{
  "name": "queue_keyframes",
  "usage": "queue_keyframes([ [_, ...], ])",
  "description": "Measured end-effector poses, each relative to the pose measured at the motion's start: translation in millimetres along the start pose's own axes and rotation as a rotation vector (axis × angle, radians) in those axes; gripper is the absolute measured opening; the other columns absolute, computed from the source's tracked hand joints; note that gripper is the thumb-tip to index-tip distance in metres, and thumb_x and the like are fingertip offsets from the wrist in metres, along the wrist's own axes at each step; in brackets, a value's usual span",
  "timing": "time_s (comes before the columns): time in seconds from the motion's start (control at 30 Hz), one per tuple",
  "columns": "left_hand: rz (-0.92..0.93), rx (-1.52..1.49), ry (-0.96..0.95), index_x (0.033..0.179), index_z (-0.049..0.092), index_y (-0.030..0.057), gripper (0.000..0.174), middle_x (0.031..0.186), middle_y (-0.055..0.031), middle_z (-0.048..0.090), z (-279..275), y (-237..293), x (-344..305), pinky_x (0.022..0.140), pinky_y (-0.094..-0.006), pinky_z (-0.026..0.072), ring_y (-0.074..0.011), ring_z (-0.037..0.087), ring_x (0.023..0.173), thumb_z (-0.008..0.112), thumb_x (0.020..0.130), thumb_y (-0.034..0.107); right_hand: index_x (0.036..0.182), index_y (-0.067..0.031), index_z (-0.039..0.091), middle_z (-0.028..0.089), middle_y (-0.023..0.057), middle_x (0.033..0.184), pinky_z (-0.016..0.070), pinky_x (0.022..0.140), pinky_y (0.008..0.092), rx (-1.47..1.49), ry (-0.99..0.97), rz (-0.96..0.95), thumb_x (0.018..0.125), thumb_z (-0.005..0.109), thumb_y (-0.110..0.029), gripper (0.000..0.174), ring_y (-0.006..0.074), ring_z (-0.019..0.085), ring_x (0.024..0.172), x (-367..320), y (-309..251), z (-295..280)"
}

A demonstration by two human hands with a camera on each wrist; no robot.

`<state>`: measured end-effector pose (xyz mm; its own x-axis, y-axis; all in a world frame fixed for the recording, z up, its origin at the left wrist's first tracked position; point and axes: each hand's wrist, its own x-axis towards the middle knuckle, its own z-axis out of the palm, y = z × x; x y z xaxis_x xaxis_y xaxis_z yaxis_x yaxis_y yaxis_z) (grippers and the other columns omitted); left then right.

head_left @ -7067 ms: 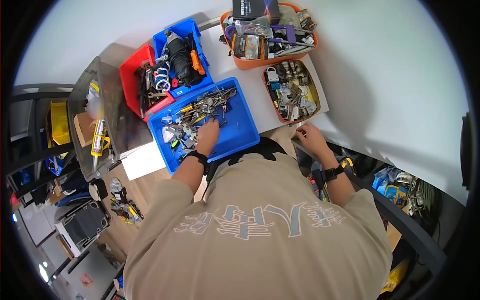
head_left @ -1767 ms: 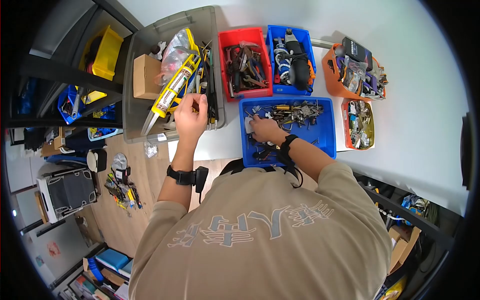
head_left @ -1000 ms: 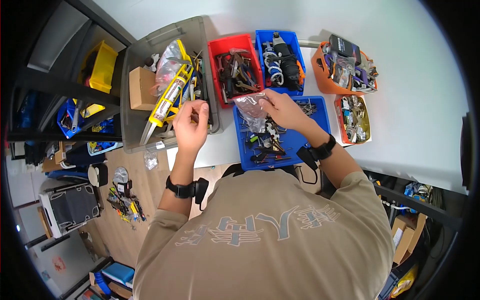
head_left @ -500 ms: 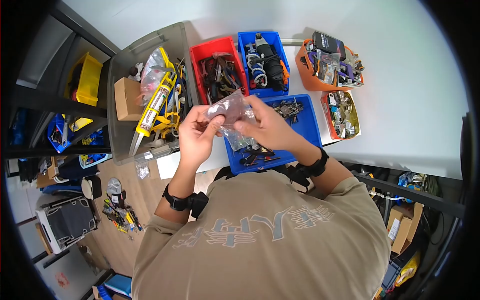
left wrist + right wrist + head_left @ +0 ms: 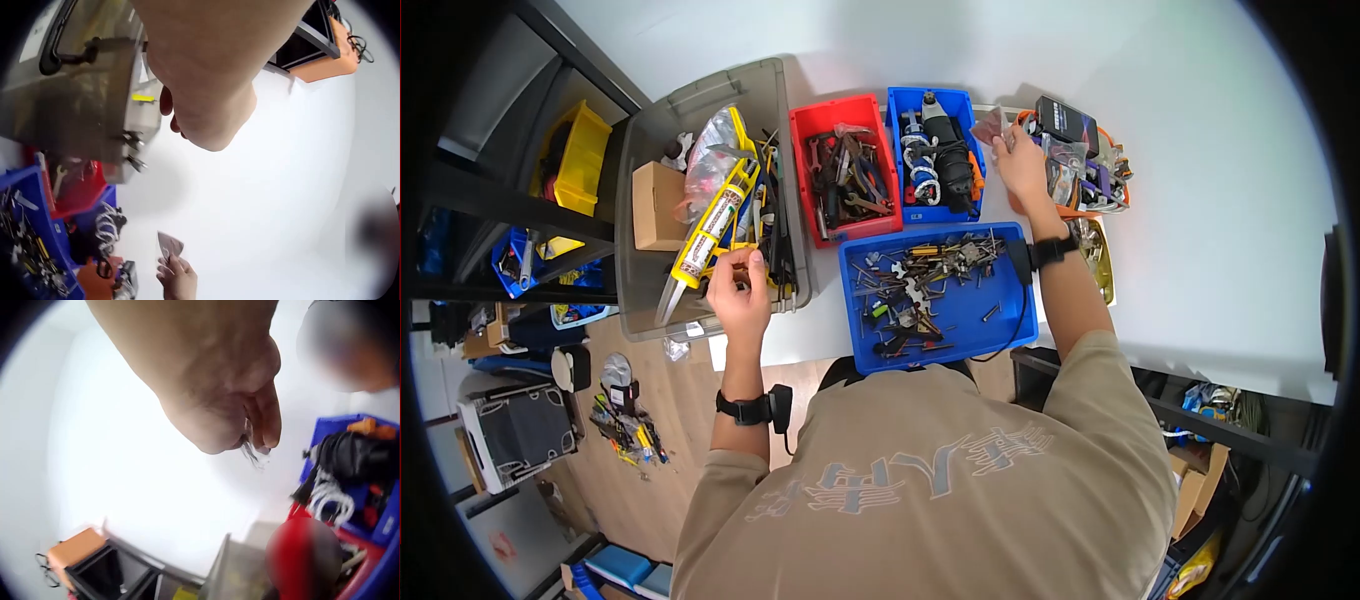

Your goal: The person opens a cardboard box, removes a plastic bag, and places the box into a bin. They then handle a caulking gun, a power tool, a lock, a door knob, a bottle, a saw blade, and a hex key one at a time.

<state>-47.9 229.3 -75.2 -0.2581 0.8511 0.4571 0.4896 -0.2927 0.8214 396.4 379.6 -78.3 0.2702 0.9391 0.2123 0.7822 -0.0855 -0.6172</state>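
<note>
My right hand (image 5: 1022, 165) pinches a small clear plastic bag (image 5: 990, 127) at the back of the table, beside the orange bin (image 5: 1090, 205). From the left wrist view, the right hand (image 5: 180, 284) shows with the bag (image 5: 169, 242) standing out from its fingertips. In the right wrist view only a crumpled edge of the bag (image 5: 255, 455) pokes out below the fingers. My left hand (image 5: 740, 295), loosely curled with nothing visible in it, hovers at the front of the grey bin (image 5: 795, 225), overlapping the handle of the yellow caulking gun (image 5: 712, 230).
A blue tray (image 5: 1010, 335) of loose screws, keys and small tools sits in front of the body. Behind it stand a red bin (image 5: 800, 130) with wrenches and pliers and a blue bin (image 5: 897, 100) with a power tool. A smaller tin (image 5: 1108, 280) is partly behind the right arm.
The right hand picked the bag out of the blue tray and both hands handled it together. Now the left hand has let go, and the right has carried it to the back right.
</note>
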Motion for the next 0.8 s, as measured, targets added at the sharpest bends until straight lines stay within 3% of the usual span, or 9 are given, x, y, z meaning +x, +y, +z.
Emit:
queue_keyframes([
  [0.1, 0.045, 0.064, 0.009, 0.093, 0.065, 0.0011, 0.012, 0.077, -0.006, 0.064, 5, 4, -2, 0.057, -0.0274, 0.0446, -0.0122, 0.054, 0.061, 0.071, 0.095, 0.011, 0.114, -0.0033, 0.062, 0.07, 0.0299, 0.1, 0.0529, 0.088, 0.0565, -0.164, -0.05, -0.033, 0.094, 0.067, -0.026, 0.03, 0.0489, 0.067, 0.098, 45, 54, 31],
  [0.27, -0.027, 0.177, -0.018, 0.091, 0.065, 0.0022, 0.012, 0.077, -0.0049, 0.063, 4, 1, -2, 0.055, -0.0274, 0.0419, -0.012, 0.05, 0.058, 0.072, 0.094, 0.011, 0.122, -0.0033, 0.051, 0.07, 0.0307, 0.099, 0.0543, 0.083, 0.058, -0.331, -0.142, -0.116, 0.094, 0.065, -0.021, 0.036, 0.0479, 0.069, 0.096, 79, 66, 73],
  [0.4, -0.053, 0.233, -0.003, 0.091, 0.065, 0.0014, 0.016, 0.074, -0.0053, 0.063, 7, 2, -1, 0.055, -0.0283, 0.0425, -0.0123, 0.05, 0.057, 0.071, 0.095, 0.015, 0.113, -0.0051, 0.056, 0.07, 0.0247, 0.094, 0.054, 0.079, 0.0575, -0.48, -0.259, -0.261, 0.094, 0.063, -0.017, 0.023, 0.0463, 0.068, 0.092, 112, 84, 108],
  [0.53, -0.053, 0.283, -0.001, 0.091, 0.065, 0.0008, 0.016, 0.074, -0.0061, 0.063, 8, 2, -1, 0.056, -0.0285, 0.043, -0.013, 0.05, 0.057, 0.071, 0.095, 0.015, 0.102, -0.0047, 0.069, 0.068, 0.0204, 0.108, 0.0549, 0.086, 0.0536, -0.475, -0.289, -0.396, 0.096, 0.059, -0.021, 0.019, 0.0421, 0.067, 0.102, 123, 94, 116],
  [0.6, -0.107, 0.306, -0.02, 0.091, 0.065, 0.0004, 0.017, 0.074, -0.007, 0.063, 6, 4, -1, 0.056, -0.0288, 0.0436, -0.014, 0.051, 0.058, 0.071, 0.095, 0.015, 0.106, -0.005, 0.071, 0.066, 0.0219, 0.113, 0.0538, 0.09, 0.0535, -0.507, -0.296, -0.391, 0.097, 0.059, -0.021, 0.022, 0.0422, 0.065, 0.106, 126, 99, 117],
  [0.63, -0.103, 0.305, -0.021, 0.091, 0.065, 0.0003, 0.018, 0.075, -0.0077, 0.064, 6, 3, 0, 0.057, -0.0289, 0.0439, -0.0142, 0.053, 0.059, 0.071, 0.095, 0.016, 0.121, -0.0064, 0.066, 0.061, 0.0239, 0.122, 0.0527, 0.093, 0.0544, -0.52, -0.409, -0.379, 0.095, 0.063, -0.022, 0.03, 0.0439, 0.063, 0.111, 137, 108, 125],
  [0.7, -0.115, 0.304, -0.022, 0.091, 0.065, 0.0002, 0.018, 0.076, -0.0079, 0.065, 7, 2, 0, 0.057, -0.0289, 0.0441, -0.0141, 0.054, 0.06, 0.071, 0.095, 0.017, 0.128, -0.0072, 0.061, 0.058, 0.0245, 0.125, 0.0521, 0.094, 0.0545, -0.521, -0.428, -0.383, 0.095, 0.065, -0.022, 0.037, 0.0445, 0.061, 0.113, 132, 117, 126],
  [0.77, -0.129, 0.299, -0.031, 0.092, 0.065, 0.0001, 0.02, 0.077, -0.0082, 0.066, 7, 3, 1, 0.058, -0.0289, 0.0446, -0.0139, 0.055, 0.062, 0.071, 0.095, 0.019, 0.142, -0.0094, 0.049, 0.051, 0.0248, 0.133, 0.0525, 0.097, 0.0533, -0.413, -0.342, -0.32, 0.091, 0.071, -0.023, 0.057, 0.0484, 0.056, 0.122, 123, 116, 125],
  [0.8, -0.129, 0.3, -0.031, 0.092, 0.065, 0.0001, 0.02, 0.077, -0.0082, 0.066, 7, 3, 1, 0.058, -0.0289, 0.0446, -0.0139, 0.055, 0.062, 0.071, 0.095, 0.019, 0.142, -0.0094, 0.049, 0.051, 0.0248, 0.133, 0.0525, 0.097, 0.0533, -0.412, -0.342, -0.32, 0.091, 0.071, -0.023, 0.057, 0.0484, 0.056, 0.122, 117, 110, 117],
])
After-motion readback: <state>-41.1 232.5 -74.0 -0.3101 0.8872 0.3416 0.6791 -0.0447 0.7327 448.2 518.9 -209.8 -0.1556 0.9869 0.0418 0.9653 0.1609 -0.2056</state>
